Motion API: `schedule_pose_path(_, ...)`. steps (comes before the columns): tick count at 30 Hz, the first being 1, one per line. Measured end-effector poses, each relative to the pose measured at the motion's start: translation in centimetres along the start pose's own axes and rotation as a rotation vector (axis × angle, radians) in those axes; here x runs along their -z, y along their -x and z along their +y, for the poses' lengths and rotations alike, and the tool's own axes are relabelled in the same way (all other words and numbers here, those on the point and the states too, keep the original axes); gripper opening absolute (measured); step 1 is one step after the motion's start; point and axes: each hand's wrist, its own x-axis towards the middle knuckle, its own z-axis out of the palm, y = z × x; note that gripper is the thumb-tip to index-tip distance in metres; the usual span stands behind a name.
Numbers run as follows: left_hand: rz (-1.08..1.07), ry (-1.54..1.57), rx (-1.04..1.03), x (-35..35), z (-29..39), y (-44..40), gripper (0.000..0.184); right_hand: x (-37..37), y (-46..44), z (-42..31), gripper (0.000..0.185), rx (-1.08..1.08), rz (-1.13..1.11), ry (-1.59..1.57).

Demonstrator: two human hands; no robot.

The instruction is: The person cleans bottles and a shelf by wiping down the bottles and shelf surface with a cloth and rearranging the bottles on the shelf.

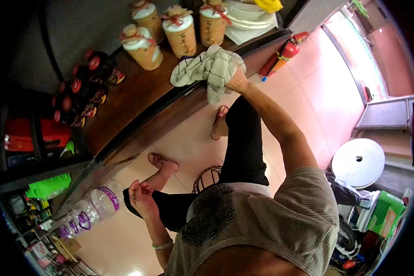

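Observation:
A light checked cloth (pixel 210 69) lies bunched on the front edge of the dark wooden counter (pixel 124 99) and hangs partly over it. My right hand (pixel 237 82) is closed on the cloth's right end, its fingertips partly hidden by the fabric. Just behind the cloth stand several cork-coloured jars (pixel 180 37) with white tops and red ribbons. My left hand (pixel 141 197) hovers near my left knee, away from the counter, with its fingers loosely curled, apart and holding nothing.
Dark bottles with red caps (pixel 94 63) stand on the counter's left. White dishes (pixel 248 16) sit at its far right. A fire extinguisher (pixel 283 56) stands beyond the counter. Large clear bottles (pixel 103 202) are at lower left, a round white disc (pixel 358 163) at right.

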Motion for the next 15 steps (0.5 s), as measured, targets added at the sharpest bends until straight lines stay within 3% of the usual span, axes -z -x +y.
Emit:
schedule_pose_path(4,-0.120,-0.066,-0.069,-6.0,0.5,-0.6,0.013,-0.8,1.1,3.2,0.047,0.012,0.068,0.105)
schedule_pose_path(6,-0.244,-0.139,-0.116,-6.8,0.7,-0.9,0.016,-0.9,2.2,4.8,0.046,-0.093,0.021,0.161)
schedule_pose_path(12,-0.158,-0.317,-0.138,-9.7,-0.3,0.2,0.014,1.7,4.9,11.1,0.044,-0.242,0.013,0.175)
schedule_pose_path(15,-0.099,-0.299,-0.096,-9.5,-0.4,0.3,0.013,-0.3,6.9,13.9,0.041,-0.172,0.077,0.271)
